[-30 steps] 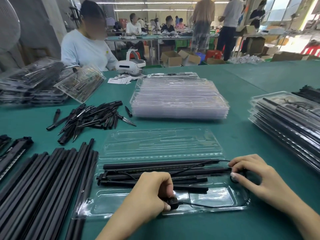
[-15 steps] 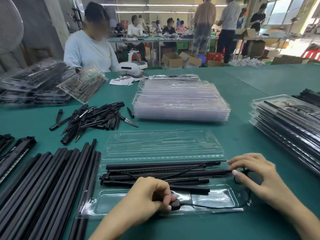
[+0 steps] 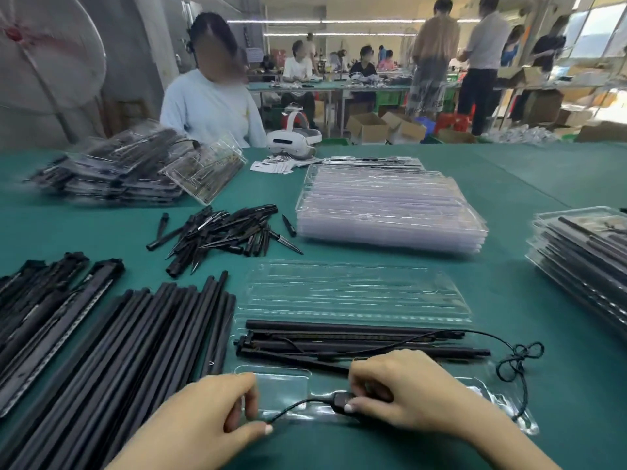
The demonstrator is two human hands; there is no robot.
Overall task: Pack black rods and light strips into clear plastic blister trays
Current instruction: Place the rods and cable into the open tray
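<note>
Leftmost, loose black rods [image 3: 112,351] lie on the green desk [image 3: 509,184]. Beside them the left hand [image 3: 207,418] pinches a thin black cable [image 3: 291,407], while the right hand [image 3: 403,395] grips its small black plug [image 3: 341,401] over the open blister tray [image 3: 353,293], where rods and a light strip [image 3: 339,335] already sit.

Rods [image 3: 356,340] lie in the open tray [image 3: 356,293], loose rods [image 3: 112,361] left, empty trays [image 3: 390,212] behind.

A green surface [image 3: 509,171] is seen; ceiling light strips [image 3: 322,21] run above, windows [image 3: 597,28] upper right, a fan [image 3: 44,56] upper left.
</note>
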